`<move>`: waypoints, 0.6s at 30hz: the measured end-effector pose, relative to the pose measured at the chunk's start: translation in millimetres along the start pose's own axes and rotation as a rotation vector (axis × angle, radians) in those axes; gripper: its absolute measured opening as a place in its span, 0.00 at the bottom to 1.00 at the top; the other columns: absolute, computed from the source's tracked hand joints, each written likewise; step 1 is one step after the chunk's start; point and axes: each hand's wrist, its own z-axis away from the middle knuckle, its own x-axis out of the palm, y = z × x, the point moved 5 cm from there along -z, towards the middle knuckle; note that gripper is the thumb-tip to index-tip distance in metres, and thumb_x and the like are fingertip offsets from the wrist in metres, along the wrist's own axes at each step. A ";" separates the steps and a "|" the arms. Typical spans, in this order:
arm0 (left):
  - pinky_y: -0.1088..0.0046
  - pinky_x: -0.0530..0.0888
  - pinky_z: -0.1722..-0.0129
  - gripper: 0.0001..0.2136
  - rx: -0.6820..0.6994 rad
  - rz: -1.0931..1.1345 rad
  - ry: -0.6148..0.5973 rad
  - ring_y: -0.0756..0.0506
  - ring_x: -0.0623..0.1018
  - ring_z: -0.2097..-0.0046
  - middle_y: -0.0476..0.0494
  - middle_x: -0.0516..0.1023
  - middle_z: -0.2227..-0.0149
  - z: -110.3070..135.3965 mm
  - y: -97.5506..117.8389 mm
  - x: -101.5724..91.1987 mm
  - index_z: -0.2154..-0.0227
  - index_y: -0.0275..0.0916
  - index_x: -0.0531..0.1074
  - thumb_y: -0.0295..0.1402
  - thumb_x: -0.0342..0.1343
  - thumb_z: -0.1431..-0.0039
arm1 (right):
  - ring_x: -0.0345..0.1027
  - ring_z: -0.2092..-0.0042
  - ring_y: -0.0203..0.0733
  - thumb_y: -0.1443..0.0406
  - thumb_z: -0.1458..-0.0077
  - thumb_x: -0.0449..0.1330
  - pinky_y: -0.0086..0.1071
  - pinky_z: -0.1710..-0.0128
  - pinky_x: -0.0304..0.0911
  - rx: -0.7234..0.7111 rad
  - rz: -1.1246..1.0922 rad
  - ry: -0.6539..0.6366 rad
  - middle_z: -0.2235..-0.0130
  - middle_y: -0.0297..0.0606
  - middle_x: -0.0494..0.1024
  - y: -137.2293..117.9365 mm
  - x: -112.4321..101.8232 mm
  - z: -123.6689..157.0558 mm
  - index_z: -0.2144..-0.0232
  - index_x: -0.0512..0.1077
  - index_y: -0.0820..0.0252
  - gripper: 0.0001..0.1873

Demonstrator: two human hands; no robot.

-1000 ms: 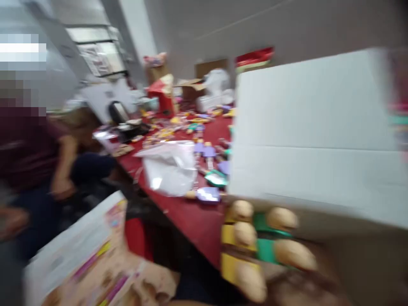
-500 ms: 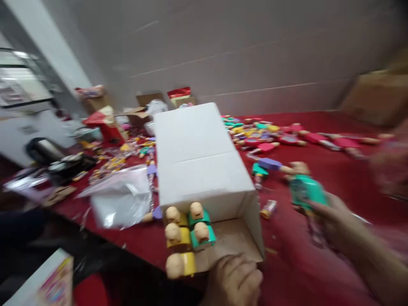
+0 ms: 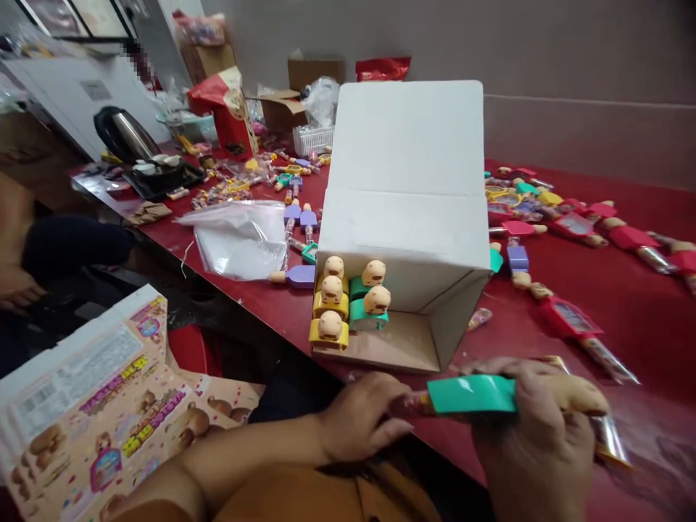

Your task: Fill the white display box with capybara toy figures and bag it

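In my right hand (image 3: 536,435) I grip a green bear-headed candy toy (image 3: 470,394). It lies level, with its beige head toward the right. At the other end, my left hand (image 3: 364,409) closes its thumb and fingers around the clear tube. An open white cardboard box (image 3: 402,225) stands just beyond my hands, its lid raised. Inside, along its left side, are several upright bear-headed toys: yellow ones (image 3: 330,332) in one row and two green ones (image 3: 370,315) beside them. The bare box bottom shows on the right.
Loose pink, purple and green toys (image 3: 576,319) lie across the red table (image 3: 641,290). To the left are a plastic bag (image 3: 239,239), a kettle (image 3: 127,134) on a tray and a red pouch (image 3: 231,116). A printed carton (image 3: 109,406) sits low left, near another person's hand (image 3: 19,286).
My right hand has brought the green toy from the right to in front of the box. My left hand has left the box's front edge and closed on the toy's tube. The view has shifted.
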 end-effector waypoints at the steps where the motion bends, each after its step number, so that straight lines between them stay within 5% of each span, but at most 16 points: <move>1: 0.73 0.73 0.62 0.09 0.013 -0.028 0.135 0.47 0.73 0.62 0.42 0.73 0.65 8.7 -2.3 -11.8 0.57 0.38 0.64 0.35 0.44 0.36 | 0.66 0.74 0.37 0.62 0.46 0.54 0.34 0.75 0.66 -0.058 -0.039 0.049 0.75 0.31 0.67 -7.4 8.4 -0.4 0.73 0.60 0.58 0.08; 4: 0.77 0.70 0.65 0.04 -0.127 -0.201 0.576 0.50 0.69 0.66 0.48 0.66 0.69 39.2 -20.1 -46.6 0.64 0.40 0.63 0.26 0.49 0.41 | 0.64 0.76 0.36 0.63 0.48 0.56 0.34 0.73 0.64 -0.290 -0.106 0.139 0.76 0.30 0.67 -19.1 37.3 -3.5 0.73 0.60 0.58 0.08; 6: 0.77 0.69 0.68 0.05 -0.333 -0.260 0.716 0.51 0.67 0.68 0.49 0.63 0.69 52.0 -39.0 -62.2 0.66 0.40 0.61 0.28 0.53 0.43 | 0.65 0.74 0.36 0.65 0.48 0.57 0.33 0.72 0.63 -0.413 -0.035 0.026 0.74 0.30 0.69 -20.3 59.4 -4.3 0.72 0.61 0.58 0.06; 11: 0.73 0.72 0.68 0.12 -0.694 -0.062 0.507 0.49 0.73 0.69 0.46 0.71 0.68 45.8 -79.0 -69.2 0.59 0.37 0.61 0.40 0.48 0.41 | 0.66 0.72 0.35 0.68 0.51 0.59 0.31 0.70 0.63 -0.566 0.152 -0.204 0.70 0.30 0.69 -21.7 90.2 1.0 0.65 0.60 0.56 0.12; 15: 0.68 0.74 0.62 0.19 -0.708 -0.098 0.374 0.44 0.77 0.60 0.38 0.76 0.58 37.1 -82.2 -68.7 0.51 0.36 0.63 0.42 0.45 0.41 | 0.58 0.78 0.31 0.68 0.49 0.57 0.25 0.79 0.57 -0.582 0.293 -0.269 0.77 0.28 0.64 -17.0 109.4 8.7 0.75 0.57 0.57 0.10; 18: 0.68 0.74 0.60 0.21 -0.642 -0.166 0.362 0.42 0.78 0.57 0.37 0.77 0.56 38.3 -79.9 -70.9 0.51 0.36 0.66 0.44 0.44 0.41 | 0.61 0.72 0.37 0.65 0.46 0.56 0.30 0.75 0.62 -0.641 0.396 -0.124 0.72 0.33 0.64 -13.1 107.8 19.2 0.70 0.58 0.56 0.08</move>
